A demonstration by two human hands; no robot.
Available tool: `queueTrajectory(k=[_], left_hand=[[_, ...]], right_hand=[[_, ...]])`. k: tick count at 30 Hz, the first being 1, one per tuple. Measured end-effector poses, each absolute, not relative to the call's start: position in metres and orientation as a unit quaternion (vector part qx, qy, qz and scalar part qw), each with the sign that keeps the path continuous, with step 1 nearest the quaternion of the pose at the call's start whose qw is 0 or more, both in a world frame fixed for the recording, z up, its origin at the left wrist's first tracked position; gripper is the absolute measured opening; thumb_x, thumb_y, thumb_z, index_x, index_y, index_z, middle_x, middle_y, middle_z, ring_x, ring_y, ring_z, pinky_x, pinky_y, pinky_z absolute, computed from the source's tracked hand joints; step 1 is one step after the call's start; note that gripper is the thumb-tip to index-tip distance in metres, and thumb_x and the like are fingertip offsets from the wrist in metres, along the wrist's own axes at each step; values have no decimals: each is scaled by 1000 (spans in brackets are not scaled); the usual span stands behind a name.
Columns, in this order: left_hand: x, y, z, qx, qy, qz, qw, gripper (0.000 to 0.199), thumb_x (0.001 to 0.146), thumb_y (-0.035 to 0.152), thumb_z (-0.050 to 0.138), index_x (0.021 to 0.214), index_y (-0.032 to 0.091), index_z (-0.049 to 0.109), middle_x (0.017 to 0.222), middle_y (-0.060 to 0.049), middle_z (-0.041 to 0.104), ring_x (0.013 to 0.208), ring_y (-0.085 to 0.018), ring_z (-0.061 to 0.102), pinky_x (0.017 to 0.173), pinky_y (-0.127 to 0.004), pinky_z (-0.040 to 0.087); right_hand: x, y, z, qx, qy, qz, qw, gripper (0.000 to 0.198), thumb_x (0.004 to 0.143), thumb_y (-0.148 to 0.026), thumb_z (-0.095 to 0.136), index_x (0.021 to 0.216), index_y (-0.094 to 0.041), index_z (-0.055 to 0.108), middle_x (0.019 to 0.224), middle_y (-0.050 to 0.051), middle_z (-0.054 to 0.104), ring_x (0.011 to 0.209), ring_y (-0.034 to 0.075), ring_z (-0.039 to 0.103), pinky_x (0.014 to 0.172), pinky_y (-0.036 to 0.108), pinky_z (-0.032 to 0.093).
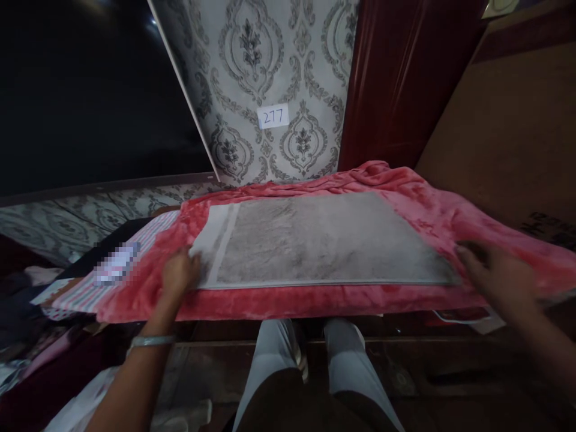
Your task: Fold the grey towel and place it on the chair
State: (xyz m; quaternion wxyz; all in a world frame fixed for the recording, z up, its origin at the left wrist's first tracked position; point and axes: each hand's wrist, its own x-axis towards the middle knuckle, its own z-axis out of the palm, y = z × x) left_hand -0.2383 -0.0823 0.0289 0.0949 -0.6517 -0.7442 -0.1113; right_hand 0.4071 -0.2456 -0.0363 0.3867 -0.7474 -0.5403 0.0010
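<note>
A grey plush mat (pixel 315 240) lies flat on a pink-red plush blanket (pixel 279 303). Along its left end runs a paler band with a smooth light strip. My left hand (pixel 180 270) is closed at that left end, fingers curled over the mat's edge. Beyond the mat's front right corner, my right hand (pixel 499 276) hovers over the blanket, a little blurred. Its thumb and fingers are bent with a gap between them, and I see nothing held there.
A large dark screen (pixel 99 90) stands at the back left. Patterned wallpaper with a paper label (pixel 273 116) reading 277 is behind the blanket. A big cardboard box (pixel 508 120) rises at the right. Striped cloth (pixel 148 237) and piled clothes (pixel 67 372) lie left.
</note>
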Motion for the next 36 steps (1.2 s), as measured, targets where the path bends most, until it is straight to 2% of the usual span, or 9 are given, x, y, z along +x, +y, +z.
queueTrajectory(k=[4,7,10,16,18,23,26,30,36], left_hand=[[-176,-61,20,-813,-570,-91,72,60,98,43,41,152,17,45,162,-14,38,151,-30,32,120,-47,30],[-161,-48,7,-822,-568,-29,25,62,100,48,37,158,25,35,168,-8,26,156,-31,18,123,-59,19],[-168,-44,-4,-806,-592,-10,-2,62,103,48,30,161,27,28,169,-7,22,156,-30,18,123,-60,16],[-173,-52,-10,-806,-591,-19,20,63,104,50,30,161,23,29,169,-9,21,156,-29,18,124,-58,14],[-171,-54,-10,-804,-594,-22,27,64,103,51,31,160,22,30,168,-12,21,156,-29,20,125,-56,15],[-169,-60,-9,-797,-603,-17,31,65,103,52,33,160,23,30,168,-12,21,156,-28,19,125,-54,15],[-170,-63,-9,-797,-604,-15,25,65,103,53,32,160,24,28,169,-12,21,156,-28,20,125,-55,16],[-173,-65,-7,-797,-604,-18,4,66,102,55,32,160,24,27,169,-12,20,156,-28,18,125,-55,15],[-157,-43,15,-788,-615,-11,-33,68,99,63,29,153,22,42,165,-14,32,151,-31,31,120,-55,27]], right_hand=[[317,-191,-13,-674,-671,-56,304,64,96,-57,40,149,-23,48,147,15,55,135,40,49,112,60,39],[280,-169,-32,-682,-705,-54,185,62,97,-58,37,152,-31,44,160,8,41,147,37,35,115,67,28],[278,-170,-59,-702,-701,-27,118,63,97,-61,34,154,-35,42,164,4,34,150,35,29,116,66,28],[292,-177,-73,-703,-704,-15,100,69,95,-63,31,157,-34,38,166,2,27,153,35,24,117,66,27],[296,-172,-71,-701,-707,-1,94,70,93,-65,34,155,-33,42,165,4,30,151,37,28,114,68,31],[271,-130,-44,-696,-710,-21,103,67,94,-63,32,143,-27,59,149,14,54,138,41,47,107,70,39],[225,-103,-29,-643,-748,-79,144,65,97,-60,30,150,-28,50,158,11,44,146,37,37,112,64,35],[181,-88,-46,-566,-810,-81,129,63,98,-58,30,154,-31,45,162,7,37,150,33,32,116,61,31],[188,-91,-82,-549,-824,-65,124,70,97,-65,25,157,-32,39,165,5,32,152,33,27,118,62,28]])
